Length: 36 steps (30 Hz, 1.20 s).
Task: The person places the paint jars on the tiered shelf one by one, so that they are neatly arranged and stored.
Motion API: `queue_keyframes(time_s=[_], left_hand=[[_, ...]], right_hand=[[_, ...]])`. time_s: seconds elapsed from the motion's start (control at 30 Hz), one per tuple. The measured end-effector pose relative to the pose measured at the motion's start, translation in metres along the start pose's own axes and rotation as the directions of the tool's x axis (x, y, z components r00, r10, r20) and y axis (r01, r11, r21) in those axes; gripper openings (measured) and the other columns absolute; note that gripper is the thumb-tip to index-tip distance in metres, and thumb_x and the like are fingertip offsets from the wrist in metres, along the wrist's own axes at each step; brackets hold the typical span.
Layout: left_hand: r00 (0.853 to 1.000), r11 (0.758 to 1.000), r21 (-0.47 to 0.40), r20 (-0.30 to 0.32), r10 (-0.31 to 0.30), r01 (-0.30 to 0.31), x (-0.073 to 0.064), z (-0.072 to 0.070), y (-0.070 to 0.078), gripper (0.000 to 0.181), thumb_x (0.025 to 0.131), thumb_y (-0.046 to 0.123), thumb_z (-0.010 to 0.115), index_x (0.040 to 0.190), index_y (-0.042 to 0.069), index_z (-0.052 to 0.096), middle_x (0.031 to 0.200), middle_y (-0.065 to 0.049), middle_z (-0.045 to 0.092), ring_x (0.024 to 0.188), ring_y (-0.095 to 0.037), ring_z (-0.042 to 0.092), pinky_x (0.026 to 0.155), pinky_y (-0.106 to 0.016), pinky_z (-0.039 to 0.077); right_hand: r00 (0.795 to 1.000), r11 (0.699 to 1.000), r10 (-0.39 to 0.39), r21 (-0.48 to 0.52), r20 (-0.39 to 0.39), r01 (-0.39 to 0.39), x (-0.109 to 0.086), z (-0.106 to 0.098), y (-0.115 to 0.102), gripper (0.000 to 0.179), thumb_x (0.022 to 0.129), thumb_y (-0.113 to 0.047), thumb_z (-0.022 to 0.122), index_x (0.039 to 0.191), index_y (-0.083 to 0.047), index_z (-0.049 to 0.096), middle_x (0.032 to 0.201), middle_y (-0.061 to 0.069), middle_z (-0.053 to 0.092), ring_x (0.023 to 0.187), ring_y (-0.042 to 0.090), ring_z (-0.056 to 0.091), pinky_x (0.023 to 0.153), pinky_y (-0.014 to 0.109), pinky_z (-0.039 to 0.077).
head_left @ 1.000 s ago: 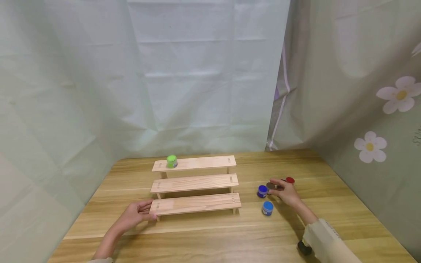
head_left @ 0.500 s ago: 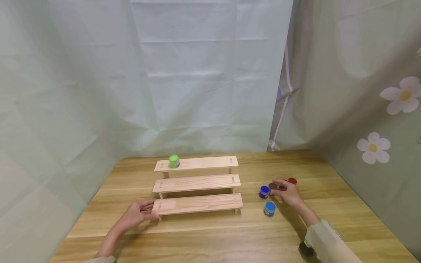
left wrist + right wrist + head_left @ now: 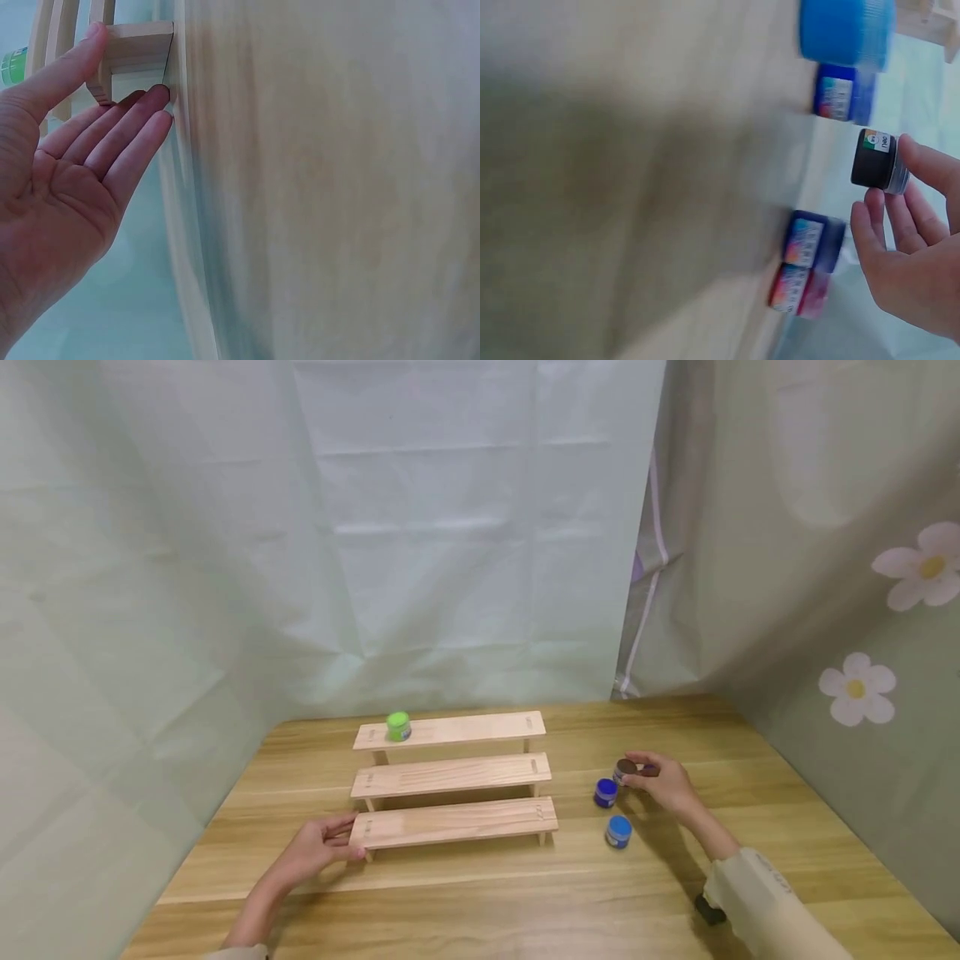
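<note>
A three-step wooden stand [image 3: 453, 824] is on the table. At the left end of its lowest step, my left hand [image 3: 315, 850] touches the wood, thumb in front; the left wrist view shows long, straight fingers [image 3: 127, 139] against it. To the right, my right hand [image 3: 667, 787] pinches a small dark brown paint jar [image 3: 874, 160] between thumb and fingertips, raised off the tabletop. Close by stand a dark blue jar [image 3: 605, 792] and a lighter blue jar [image 3: 618, 832]. On the stand's top step sits a green jar [image 3: 399, 726].
Another dark blue jar [image 3: 805, 238] and a red jar [image 3: 789, 288] stand side by side near the right hand, mostly hidden in the head view. Under the right sleeve lies a black object [image 3: 709, 910], partly covered. Pale cloth curtains [image 3: 480, 568] surround the wooden table [image 3: 480, 910].
My right hand has lifted the brown jar slightly up and away from the dark blue one. My left hand stays at the stand's end. The head view has shifted a little.
</note>
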<state>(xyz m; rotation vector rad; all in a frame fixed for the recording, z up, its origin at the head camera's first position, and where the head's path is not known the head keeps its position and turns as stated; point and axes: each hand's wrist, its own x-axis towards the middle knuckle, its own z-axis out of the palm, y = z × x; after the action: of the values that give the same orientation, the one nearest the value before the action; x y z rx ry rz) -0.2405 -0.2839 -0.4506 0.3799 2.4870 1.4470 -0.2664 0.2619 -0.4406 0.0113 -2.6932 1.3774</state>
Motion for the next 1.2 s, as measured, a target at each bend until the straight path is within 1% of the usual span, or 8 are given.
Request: queue_keyframes(time_s=[0.13, 0.2, 0.37, 0.57, 0.8, 0.9, 1.03, 1.2], left_hand=[[1.0, 1.0, 0.014, -0.022, -0.001, 0.001, -0.004, -0.003, 0.0, 0.072, 0.087, 0.014, 0.074, 0.135, -0.024, 0.037, 0.14, -0.04, 0.041, 0.118, -0.049, 0.058, 0.087, -0.033, 0.06], [0.999, 1.0, 0.021, -0.038, -0.015, 0.015, -0.006, -0.006, 0.0, 0.072, 0.086, 0.014, 0.075, 0.136, -0.023, 0.038, 0.141, -0.039, 0.042, 0.118, -0.048, 0.059, 0.088, -0.033, 0.06], [0.998, 0.999, 0.024, -0.053, -0.021, 0.022, -0.008, -0.011, 0.0, 0.073, 0.085, 0.015, 0.075, 0.136, -0.023, 0.038, 0.141, -0.039, 0.043, 0.119, -0.048, 0.058, 0.089, -0.033, 0.059], [0.998, 1.0, -0.022, -0.056, -0.02, 0.018, -0.004, -0.012, 0.001, 0.076, 0.084, 0.017, 0.076, 0.138, -0.02, 0.038, 0.141, -0.037, 0.044, 0.121, -0.047, 0.058, 0.09, -0.033, 0.059], [1.0, 0.997, -0.08, -0.03, 0.009, -0.011, 0.001, -0.009, -0.002, 0.076, 0.083, 0.017, 0.078, 0.137, -0.021, 0.038, 0.139, -0.039, 0.045, 0.119, -0.048, 0.059, 0.089, -0.032, 0.059], [1.0, 0.996, -0.088, -0.024, 0.018, -0.02, 0.001, -0.005, -0.004, 0.077, 0.082, 0.017, 0.078, 0.136, -0.021, 0.038, 0.138, -0.04, 0.045, 0.118, -0.048, 0.059, 0.09, -0.032, 0.059], [0.999, 0.996, -0.084, -0.011, 0.031, -0.032, -0.001, 0.0, -0.006, 0.077, 0.082, 0.016, 0.078, 0.136, -0.022, 0.038, 0.138, -0.04, 0.044, 0.118, -0.049, 0.059, 0.09, -0.033, 0.059], [0.999, 0.996, -0.076, -0.034, 0.031, -0.034, -0.001, 0.002, -0.004, 0.077, 0.082, 0.016, 0.079, 0.136, -0.022, 0.039, 0.138, -0.039, 0.045, 0.117, -0.048, 0.06, 0.09, -0.032, 0.059]], right_hand=[[0.999, 0.998, 0.031, 0.046, 0.04, -0.033, 0.005, -0.002, -0.017, 0.054, 0.092, -0.023, 0.068, 0.138, 0.001, 0.051, 0.141, 0.025, 0.052, 0.121, 0.041, 0.057, 0.089, 0.041, 0.058], [0.998, 0.997, 0.034, 0.068, 0.046, -0.037, 0.008, 0.0, -0.026, 0.055, 0.092, -0.024, 0.068, 0.139, 0.0, 0.05, 0.143, 0.024, 0.051, 0.125, 0.042, 0.055, 0.093, 0.043, 0.056], [1.0, 0.995, 0.003, 0.098, 0.028, -0.006, 0.022, 0.001, -0.052, 0.054, 0.092, -0.026, 0.068, 0.139, -0.005, 0.052, 0.142, 0.02, 0.053, 0.125, 0.04, 0.056, 0.1, 0.047, 0.053], [0.998, 0.991, -0.056, 0.122, 0.033, 0.051, 0.04, -0.008, -0.089, 0.052, 0.093, -0.024, 0.067, 0.139, -0.005, 0.051, 0.142, 0.021, 0.053, 0.127, 0.04, 0.054, 0.105, 0.053, 0.048], [0.996, 0.991, -0.075, 0.119, 0.055, 0.068, 0.059, -0.011, -0.123, 0.055, 0.092, -0.027, 0.068, 0.141, -0.01, 0.051, 0.142, 0.018, 0.054, 0.128, 0.037, 0.054, 0.108, 0.054, 0.044], [0.993, 0.988, -0.101, 0.121, 0.069, 0.092, 0.064, -0.007, -0.134, 0.055, 0.092, -0.026, 0.068, 0.141, -0.009, 0.051, 0.143, 0.017, 0.053, 0.129, 0.037, 0.054, 0.107, 0.053, 0.046], [0.987, 0.987, -0.132, 0.109, 0.096, 0.121, 0.069, 0.005, -0.145, 0.052, 0.092, -0.022, 0.068, 0.14, -0.006, 0.052, 0.14, 0.02, 0.054, 0.126, 0.037, 0.056, 0.103, 0.05, 0.049], [0.976, 0.977, -0.174, 0.147, 0.129, 0.154, 0.075, 0.023, -0.153, 0.051, 0.091, -0.019, 0.07, 0.137, -0.005, 0.054, 0.138, 0.02, 0.056, 0.123, 0.037, 0.058, 0.102, 0.048, 0.051]])
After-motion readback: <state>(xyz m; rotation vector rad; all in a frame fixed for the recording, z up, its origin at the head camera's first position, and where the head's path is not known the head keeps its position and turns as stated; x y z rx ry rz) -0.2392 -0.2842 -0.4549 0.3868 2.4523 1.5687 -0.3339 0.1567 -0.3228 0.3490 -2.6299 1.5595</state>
